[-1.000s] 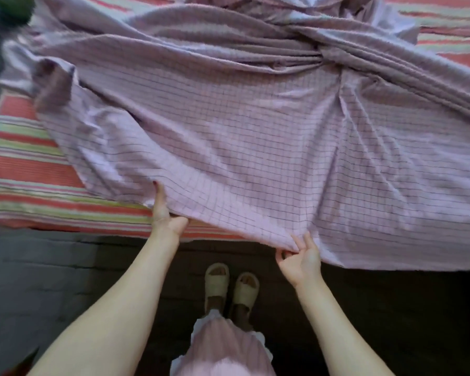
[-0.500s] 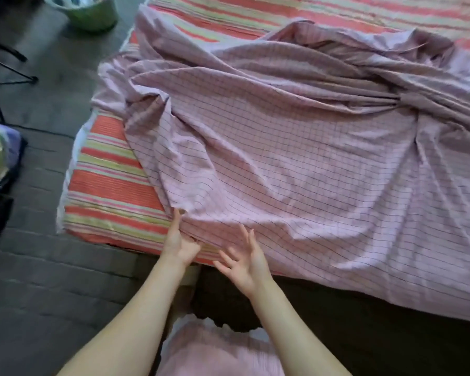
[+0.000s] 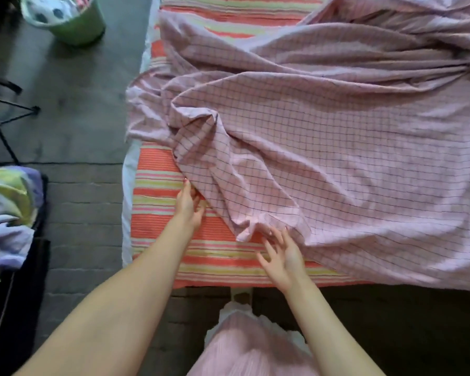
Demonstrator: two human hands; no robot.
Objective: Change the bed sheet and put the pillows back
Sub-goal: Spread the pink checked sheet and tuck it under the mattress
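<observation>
A pink checked bed sheet (image 3: 337, 147) lies crumpled over a mattress with red, yellow and white stripes (image 3: 160, 237). The mattress's near left corner is bare. My left hand (image 3: 189, 204) rests on the bare stripes with its fingers mostly straight, touching the sheet's folded left edge. My right hand (image 3: 282, 256) hovers open with fingers spread, fingertips just at the sheet's loose near hem. No pillow is in view.
A green bucket (image 3: 73, 25) stands on the grey floor at the far left. Black tripod legs (image 3: 8, 112) reach in from the left edge. A heap of pale bedding (image 3: 6, 213) lies on something dark at the left.
My right hand let go of the sheet's hem and opened. Both hands shifted left toward the mattress corner, and the sheet settled in folds, leaving the near left stripes bare.
</observation>
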